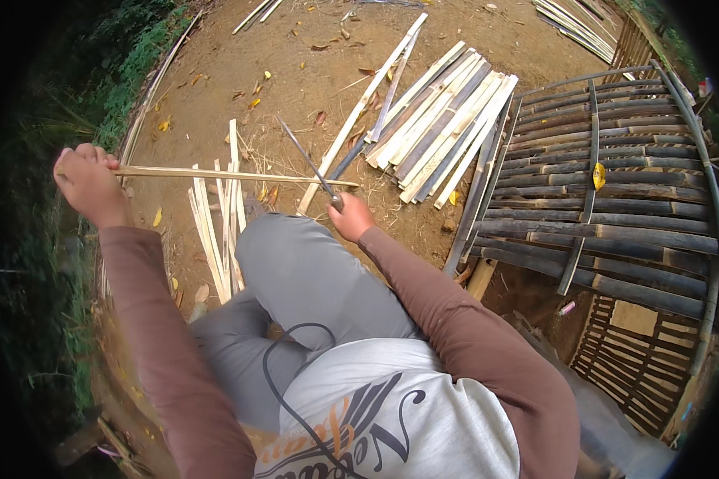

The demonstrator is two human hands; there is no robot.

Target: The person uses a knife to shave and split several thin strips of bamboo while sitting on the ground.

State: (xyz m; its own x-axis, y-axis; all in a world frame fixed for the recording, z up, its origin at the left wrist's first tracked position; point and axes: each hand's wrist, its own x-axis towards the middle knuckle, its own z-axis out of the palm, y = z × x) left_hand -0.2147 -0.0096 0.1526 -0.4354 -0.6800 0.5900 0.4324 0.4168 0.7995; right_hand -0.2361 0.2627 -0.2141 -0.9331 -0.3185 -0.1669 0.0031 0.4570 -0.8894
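A long, pale bamboo strip (240,175) stretches almost level across the space above my knees. My left hand (90,182), far out to the left, is closed round one end of it. Near the strip's other end, my right hand (350,215) grips the dark handle of a knife (306,154). The long thin blade points up and to the left, crossing the strip close to my right fist; whether its edge touches the strip I cannot tell. Beneath the strip, several split bamboo pieces (208,231) lie on the ground beside my bent leg.
A stack of bamboo slats (447,124) lies on the dirt ahead, with longer strips (375,100) beside it. To the right stands a bamboo-slat bench (599,188). Green plants (128,88) border the left. A dark cord (272,367) hangs over my lap.
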